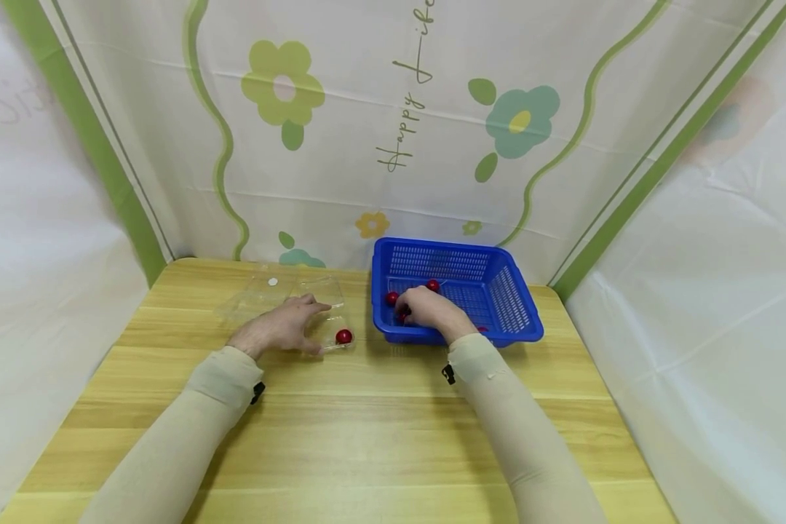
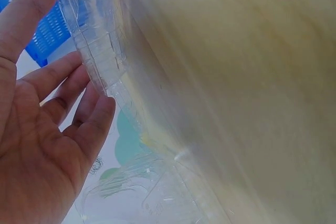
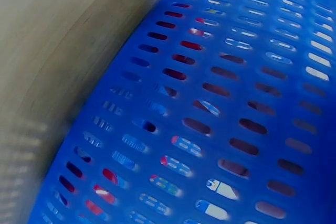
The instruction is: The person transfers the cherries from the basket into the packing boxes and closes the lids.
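Left hand spanning clear box, right hand working low in basket

The left hand (image 1: 278, 329) is spreading its thumb and fingers wide across the clear box (image 2: 97, 40) at the left of the desk (image 1: 367, 437). The thumb is lying toward the near side and the other fingers toward the far side; in the left wrist view, some fingertips are touching the clear wall. One red ball (image 1: 343, 336) is sitting at the near right inside the box, just beyond the spread fingers. The clear lid (image 2: 144, 198) is lying open beyond the box, toward the far left.

The right hand (image 1: 430, 309) is hanging inside the blue basket (image 1: 507, 291), at its left part, with fingers bending down. A low ball (image 1: 402, 318) is showing right at the fingertips; whether they are pinching it, I cannot tell, as the wall is hiding most of them in the right wrist view. A left ball (image 1: 392, 298) is lying just beside the fingers, and a far ball (image 1: 433, 285) is lying beyond the knuckles. Pale sleeves (image 1: 544, 451) are covering both forearms.
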`<state>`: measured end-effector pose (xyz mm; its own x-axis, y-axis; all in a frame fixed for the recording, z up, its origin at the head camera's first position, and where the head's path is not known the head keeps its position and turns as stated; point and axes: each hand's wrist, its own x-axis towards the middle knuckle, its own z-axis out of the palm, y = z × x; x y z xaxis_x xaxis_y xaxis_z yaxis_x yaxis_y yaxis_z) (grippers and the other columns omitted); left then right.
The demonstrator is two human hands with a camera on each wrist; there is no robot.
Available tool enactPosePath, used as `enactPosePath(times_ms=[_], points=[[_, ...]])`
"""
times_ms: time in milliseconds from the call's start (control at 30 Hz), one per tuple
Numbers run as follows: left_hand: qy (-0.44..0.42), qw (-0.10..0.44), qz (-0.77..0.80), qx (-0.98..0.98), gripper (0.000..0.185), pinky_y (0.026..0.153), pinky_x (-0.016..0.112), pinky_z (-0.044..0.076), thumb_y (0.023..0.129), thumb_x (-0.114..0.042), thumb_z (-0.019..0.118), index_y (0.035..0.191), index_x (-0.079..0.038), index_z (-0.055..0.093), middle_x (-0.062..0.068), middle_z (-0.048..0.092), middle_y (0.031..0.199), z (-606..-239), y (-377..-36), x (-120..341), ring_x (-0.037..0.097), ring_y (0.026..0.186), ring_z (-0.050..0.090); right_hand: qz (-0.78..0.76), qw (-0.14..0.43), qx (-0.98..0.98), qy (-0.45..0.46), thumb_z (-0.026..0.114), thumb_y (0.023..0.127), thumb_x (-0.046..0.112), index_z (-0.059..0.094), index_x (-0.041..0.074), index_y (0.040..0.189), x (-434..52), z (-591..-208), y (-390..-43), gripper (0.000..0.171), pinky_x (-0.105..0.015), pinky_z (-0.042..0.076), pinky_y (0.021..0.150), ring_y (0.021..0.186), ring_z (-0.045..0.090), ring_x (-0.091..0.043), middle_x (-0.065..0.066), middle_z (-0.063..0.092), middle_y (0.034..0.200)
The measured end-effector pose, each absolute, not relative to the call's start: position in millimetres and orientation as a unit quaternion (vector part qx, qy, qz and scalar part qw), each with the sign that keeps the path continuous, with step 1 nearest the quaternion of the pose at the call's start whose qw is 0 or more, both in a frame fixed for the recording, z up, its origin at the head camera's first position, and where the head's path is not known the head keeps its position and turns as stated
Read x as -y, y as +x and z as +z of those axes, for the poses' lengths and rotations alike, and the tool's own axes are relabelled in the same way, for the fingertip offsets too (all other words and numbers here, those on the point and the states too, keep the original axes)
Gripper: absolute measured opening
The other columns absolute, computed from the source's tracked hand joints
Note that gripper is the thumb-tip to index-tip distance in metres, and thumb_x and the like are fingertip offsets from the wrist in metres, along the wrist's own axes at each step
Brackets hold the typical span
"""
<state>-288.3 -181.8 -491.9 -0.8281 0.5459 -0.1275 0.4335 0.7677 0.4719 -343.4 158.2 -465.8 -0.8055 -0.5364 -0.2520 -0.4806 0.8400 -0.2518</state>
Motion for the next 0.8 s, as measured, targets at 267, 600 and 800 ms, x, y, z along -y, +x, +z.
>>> enactPosePath(times_ms=[267,600,800], points=[[0.263,0.131,0.219,-0.93,0.098,0.124,0.063,0.058,0.091,-0.029,0.103,0.171,0.003,0.055,0.022,0.065,0.146,-489.8,-287.6,181.9,0.039,0.13,0.064,-0.096,0.13,-0.951,-0.263,0.079,0.112,0.005,0.086,0.005,0.136,-159.6,-456.8,-340.4,0.026,-0.048,0.067,0.119,0.133,0.08,-0.031,-0.014,0.086,0.139],[0.264,0.129,0.223,-0.929,0.098,0.123,0.063,0.059,0.091,-0.029,0.103,0.17,0.003,0.056,0.022,0.065,0.146,-493.2,-289.1,182.2,0.037,0.127,0.065,-0.116,0.109,-0.95,-0.268,0.079,0.111,0.002,0.085,0.004,0.139,-156.8,-445.2,-337.9,0.029,-0.047,0.068,0.117,0.136,0.079,-0.031,-0.013,0.085,0.141],[0.264,0.127,0.227,-0.929,0.098,0.122,0.063,0.06,0.09,-0.029,0.104,0.169,0.003,0.056,0.02,0.066,0.143,-493.3,-289.5,182.7,0.035,0.124,0.065,-0.118,0.098,-0.951,-0.27,0.078,0.111,0.0,0.084,0.003,0.139,-154.4,-438.4,-336.6,0.029,-0.047,0.068,0.116,0.135,0.08,-0.032,-0.015,0.085,0.14]])
